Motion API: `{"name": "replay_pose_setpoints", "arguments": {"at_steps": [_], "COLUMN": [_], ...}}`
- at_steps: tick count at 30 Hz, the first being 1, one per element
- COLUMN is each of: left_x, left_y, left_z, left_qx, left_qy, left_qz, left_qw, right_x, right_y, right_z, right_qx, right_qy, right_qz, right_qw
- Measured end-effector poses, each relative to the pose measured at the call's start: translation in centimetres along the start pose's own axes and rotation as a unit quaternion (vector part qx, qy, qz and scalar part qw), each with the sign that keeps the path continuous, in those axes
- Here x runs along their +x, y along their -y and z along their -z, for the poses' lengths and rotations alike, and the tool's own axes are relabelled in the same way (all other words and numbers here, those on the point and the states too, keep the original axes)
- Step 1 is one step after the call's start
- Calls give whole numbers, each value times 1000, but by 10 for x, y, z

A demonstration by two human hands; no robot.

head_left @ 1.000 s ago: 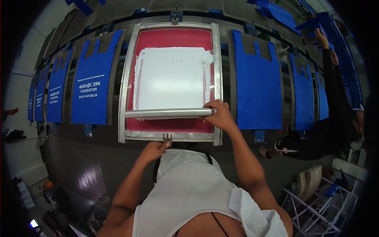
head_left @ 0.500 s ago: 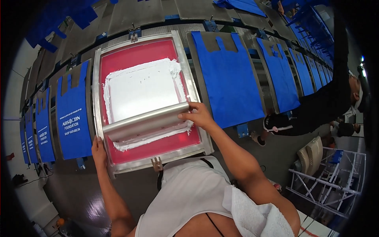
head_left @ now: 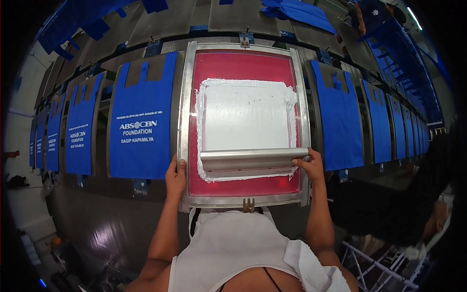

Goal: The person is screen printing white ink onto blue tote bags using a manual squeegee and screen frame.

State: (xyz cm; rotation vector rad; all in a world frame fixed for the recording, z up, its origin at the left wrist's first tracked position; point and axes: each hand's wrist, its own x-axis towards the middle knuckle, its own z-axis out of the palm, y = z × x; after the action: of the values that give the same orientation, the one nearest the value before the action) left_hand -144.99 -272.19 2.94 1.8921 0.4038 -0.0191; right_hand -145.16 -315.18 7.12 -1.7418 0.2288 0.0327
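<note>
Since half a second ago, my metal frame (head_left: 186, 121) is sitting one place farther right along the row, and one more printed bag is showing at its left. On that side, blue bags (head_left: 141, 100) with white print are lying on grey boards (head_left: 154, 73). My left hand (head_left: 176, 179) is gripping the lower part of the frame's left rail, thumb on top. Inside the frame, a red screen (head_left: 243, 63) is carrying a broad patch of white paste (head_left: 245, 114) with thick, ragged edges. A silver squeegee (head_left: 253, 158) is spanning the lower part of that patch, and my right hand (head_left: 311, 165) is holding its right end, thumb and fingers closed around it (the left end is going unheld). A white towel (head_left: 311, 265) is hanging over my right shoulder. Farther right, unprinted blue bags (head_left: 340, 129) are lying on their own boards.
</note>
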Motion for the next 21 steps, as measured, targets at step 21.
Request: {"name": "replay_pose_setpoints", "arguments": {"at_steps": [21], "left_x": [10], "left_y": [1], "left_z": [-75], "left_qx": [-5], "left_qy": [-13], "left_qz": [61], "left_qw": [998], "right_x": [61], "right_y": [-47], "right_z": [57], "right_qx": [43], "right_qy": [78], "right_qz": [-82], "right_qw": [993]}}
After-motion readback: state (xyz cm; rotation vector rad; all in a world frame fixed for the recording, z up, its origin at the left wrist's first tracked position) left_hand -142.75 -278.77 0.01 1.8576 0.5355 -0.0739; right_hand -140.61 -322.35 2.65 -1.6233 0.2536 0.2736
